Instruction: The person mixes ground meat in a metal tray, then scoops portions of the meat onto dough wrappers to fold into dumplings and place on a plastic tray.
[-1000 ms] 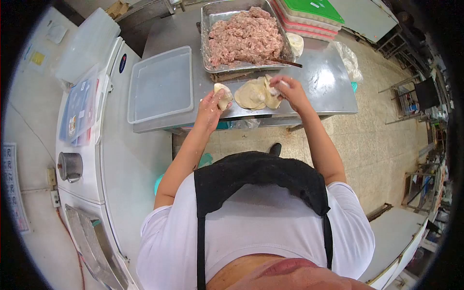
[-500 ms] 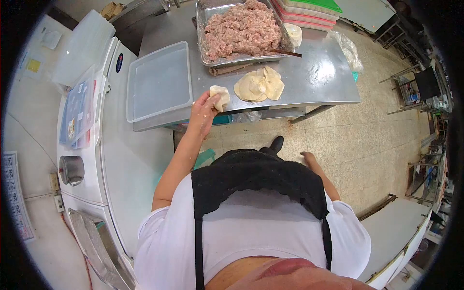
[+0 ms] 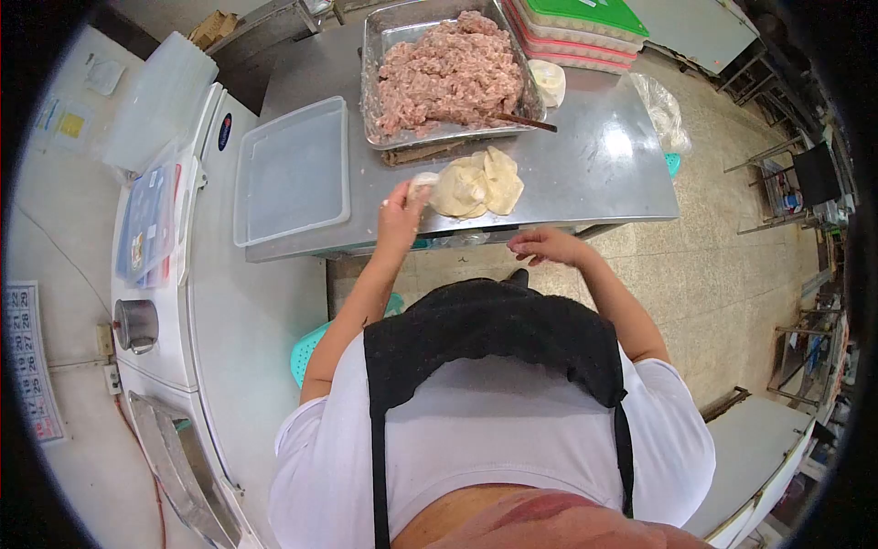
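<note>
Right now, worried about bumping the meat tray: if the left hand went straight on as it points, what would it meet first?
The small dough piece touching the left hand; past that, probably the meat tray rim, though depth is unclear.

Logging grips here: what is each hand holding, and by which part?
The left hand grips a small pale folded dough piece by its near edge, at the fingertips. The right hand holds nothing.

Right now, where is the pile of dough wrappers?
In the head view, the pile of dough wrappers lies on the steel table, just in front of the tray of minced meat and immediately right of the left hand.
</note>
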